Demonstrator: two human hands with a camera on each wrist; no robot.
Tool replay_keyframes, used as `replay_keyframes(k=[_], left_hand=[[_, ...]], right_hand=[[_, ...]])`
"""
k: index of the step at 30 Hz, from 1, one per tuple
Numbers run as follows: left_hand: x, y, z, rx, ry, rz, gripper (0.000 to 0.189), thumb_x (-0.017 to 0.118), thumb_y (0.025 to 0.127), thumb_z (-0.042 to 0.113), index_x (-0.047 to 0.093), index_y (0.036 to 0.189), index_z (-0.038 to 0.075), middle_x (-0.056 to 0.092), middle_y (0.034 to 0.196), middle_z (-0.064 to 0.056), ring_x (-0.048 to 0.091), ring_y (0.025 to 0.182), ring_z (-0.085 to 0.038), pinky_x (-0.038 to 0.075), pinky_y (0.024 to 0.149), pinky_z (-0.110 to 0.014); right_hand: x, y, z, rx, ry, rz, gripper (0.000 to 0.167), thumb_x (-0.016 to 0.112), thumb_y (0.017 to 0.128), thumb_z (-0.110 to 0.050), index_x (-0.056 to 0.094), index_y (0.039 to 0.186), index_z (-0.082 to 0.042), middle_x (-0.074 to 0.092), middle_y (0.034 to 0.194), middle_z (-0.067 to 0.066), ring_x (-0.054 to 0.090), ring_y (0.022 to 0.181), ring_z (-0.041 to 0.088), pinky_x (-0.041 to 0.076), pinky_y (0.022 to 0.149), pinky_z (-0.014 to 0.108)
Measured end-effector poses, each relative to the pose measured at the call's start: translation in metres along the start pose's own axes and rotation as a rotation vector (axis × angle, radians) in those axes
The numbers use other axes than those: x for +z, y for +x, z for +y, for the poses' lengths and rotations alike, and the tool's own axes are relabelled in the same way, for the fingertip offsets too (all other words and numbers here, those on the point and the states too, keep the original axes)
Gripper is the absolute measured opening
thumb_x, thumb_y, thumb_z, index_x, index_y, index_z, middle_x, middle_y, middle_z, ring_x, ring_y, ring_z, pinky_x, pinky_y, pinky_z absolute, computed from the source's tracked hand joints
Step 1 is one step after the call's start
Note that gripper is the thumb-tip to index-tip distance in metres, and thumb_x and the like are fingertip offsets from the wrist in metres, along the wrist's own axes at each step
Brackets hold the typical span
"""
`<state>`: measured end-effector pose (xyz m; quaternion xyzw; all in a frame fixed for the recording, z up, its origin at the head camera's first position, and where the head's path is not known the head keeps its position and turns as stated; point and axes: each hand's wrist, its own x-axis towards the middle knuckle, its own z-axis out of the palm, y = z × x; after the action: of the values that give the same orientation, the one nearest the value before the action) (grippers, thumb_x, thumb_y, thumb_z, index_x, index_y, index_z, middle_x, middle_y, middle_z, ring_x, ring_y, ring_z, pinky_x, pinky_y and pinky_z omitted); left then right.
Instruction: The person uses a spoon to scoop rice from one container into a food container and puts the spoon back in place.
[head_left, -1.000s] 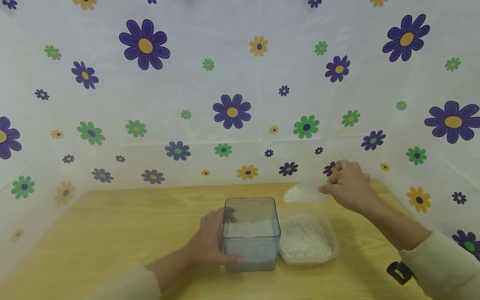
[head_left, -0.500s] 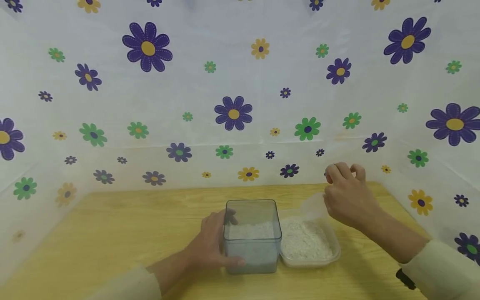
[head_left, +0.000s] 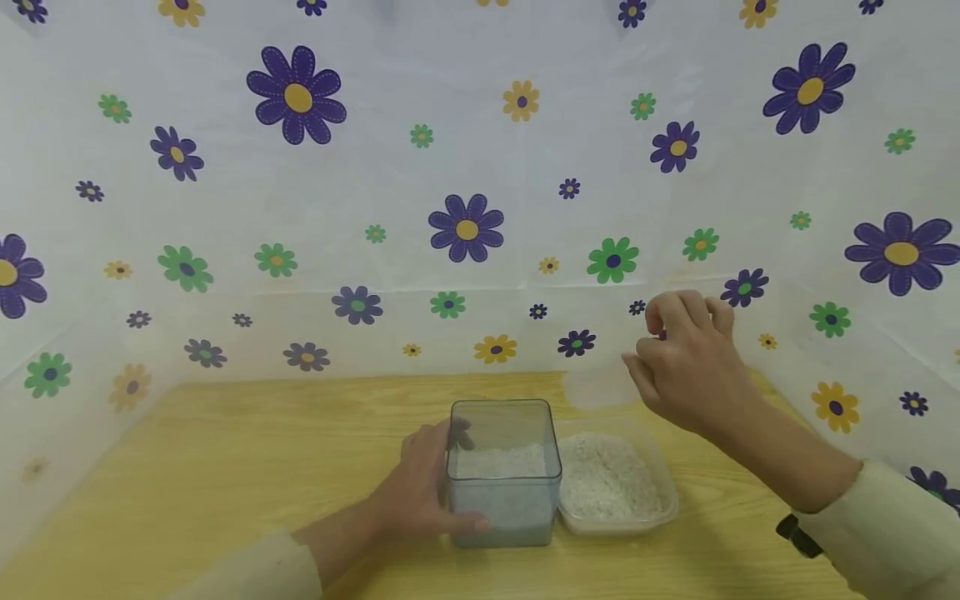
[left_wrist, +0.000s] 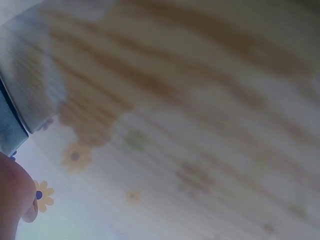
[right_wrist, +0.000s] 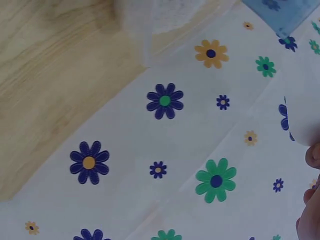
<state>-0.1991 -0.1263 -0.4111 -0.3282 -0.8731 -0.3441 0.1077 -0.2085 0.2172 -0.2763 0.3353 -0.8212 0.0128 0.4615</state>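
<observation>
My left hand (head_left: 420, 483) grips a clear bluish-grey square box (head_left: 504, 512) from its left side, thumb across the front and fingers toward the back. White grainy stuff (head_left: 502, 461) lies inside it. Touching its right side is a low clear plastic tub (head_left: 670, 500) with more of the white grainy stuff (head_left: 611, 479). Above the tub's far edge, my right hand (head_left: 693, 367) pinches a thin, translucent white scraper with a rounded edge (head_left: 596, 386). In the right wrist view this scraper (right_wrist: 306, 95) shows at the right side; its exact kind is unclear.
Both containers stand on a yellow wood-grain table (head_left: 285, 450). A white sheet with purple, green and orange flowers (head_left: 517, 150) rises behind the table and along both sides. A small black device (head_left: 798, 536) hangs by the right sleeve (head_left: 877, 517).
The right hand has dipped the scraper toward the tub, then lifted it up and slightly left. White stuff seen on it earlier does not show now. The left hand and both containers stay put.
</observation>
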Motion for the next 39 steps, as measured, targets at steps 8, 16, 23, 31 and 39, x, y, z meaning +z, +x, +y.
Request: replay_keyframes(k=[8,16,23,31,39], left_hand=[[0.000,-0.001,0.000,-0.012,0.006,-0.003,0.096,0.083,0.065,0.059,0.043,0.138,0.010,0.054,0.122,0.003,0.044,0.109,-0.012,0.030,0.098,-0.050],[0.002,0.001,-0.001,0.000,0.006,0.017,0.095,0.083,0.065,0.062,0.043,0.136,0.013,0.054,0.119,0.004,0.043,0.106,-0.011,0.029,0.095,-0.046],[0.001,-0.001,-0.002,-0.003,-0.001,0.009,0.096,0.084,0.065,0.060,0.041,0.138,0.014,0.053,0.119,0.004,0.043,0.105,-0.011,0.028,0.095,-0.047],[0.004,-0.001,-0.004,-0.002,-0.009,-0.011,0.096,0.082,0.068,0.061,0.040,0.140,0.014,0.053,0.121,0.003,0.043,0.106,-0.013,0.028,0.095,-0.049],[0.000,-0.002,0.000,-0.015,0.008,-0.008,0.096,0.083,0.068,0.059,0.038,0.141,0.017,0.054,0.121,0.005,0.043,0.106,-0.012,0.029,0.097,-0.052]], right_hand=[[0.000,0.037,-0.028,-0.130,0.065,0.075,0.031,0.070,0.080,-0.010,0.053,0.054,-0.010,0.044,0.091,0.012,0.039,0.093,0.036,0.028,0.078,0.053],[0.014,0.053,-0.064,-0.522,-0.120,-0.039,0.033,0.048,0.091,-0.002,0.061,0.061,-0.009,0.049,0.096,0.006,0.044,0.097,0.026,0.037,0.085,0.041],[0.025,0.055,-0.087,-0.716,-0.335,-0.218,0.005,0.072,0.090,-0.013,0.075,0.088,-0.010,0.054,0.107,0.001,0.045,0.104,0.021,0.039,0.093,0.035],[0.040,0.058,-0.099,-0.765,-0.342,-0.453,0.003,0.076,0.088,-0.019,0.078,0.086,-0.021,0.057,0.114,-0.003,0.045,0.106,0.017,0.039,0.093,0.033],[0.044,0.064,-0.109,-0.628,-0.277,-0.657,0.013,0.069,0.092,-0.027,0.079,0.087,-0.020,0.058,0.123,0.000,0.045,0.115,0.019,0.038,0.102,0.038]])
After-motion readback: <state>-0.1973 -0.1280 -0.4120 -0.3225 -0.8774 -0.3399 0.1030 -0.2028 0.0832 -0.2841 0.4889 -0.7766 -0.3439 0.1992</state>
